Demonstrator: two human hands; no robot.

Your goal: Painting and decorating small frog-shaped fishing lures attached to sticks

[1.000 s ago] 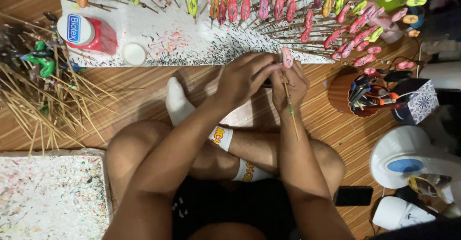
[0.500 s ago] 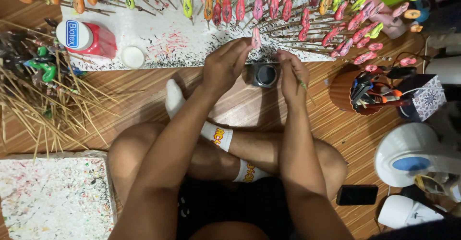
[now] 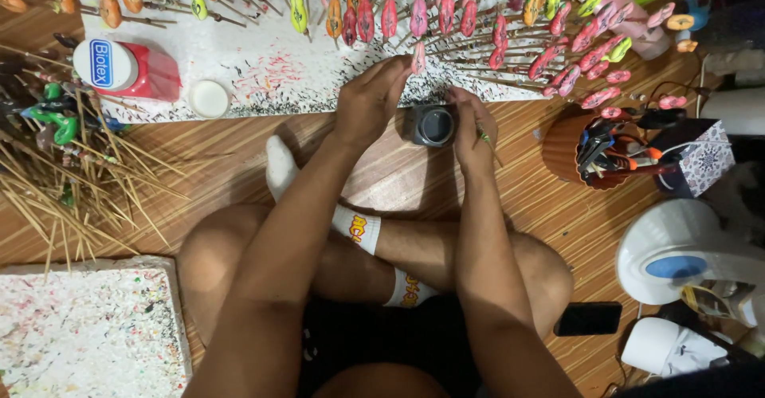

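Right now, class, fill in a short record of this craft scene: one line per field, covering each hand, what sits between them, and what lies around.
Left hand: left hand pinches a pink painted piece on a thin wooden stick at the white foam board.
Right hand: right hand holds a thin green-tipped stick, beside the jar.
Between hands: small round dark jar, open, on the wooden floor.
Right side: brown cup of tools.
Left side: loose bamboo skewers.

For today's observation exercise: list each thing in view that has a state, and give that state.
Left hand: holds a pink piece on a stick.
Right hand: holds a thin stick beside the jar.
Jar: open, upright.
Red bottle: lying down, capped.
Phone: screen dark.
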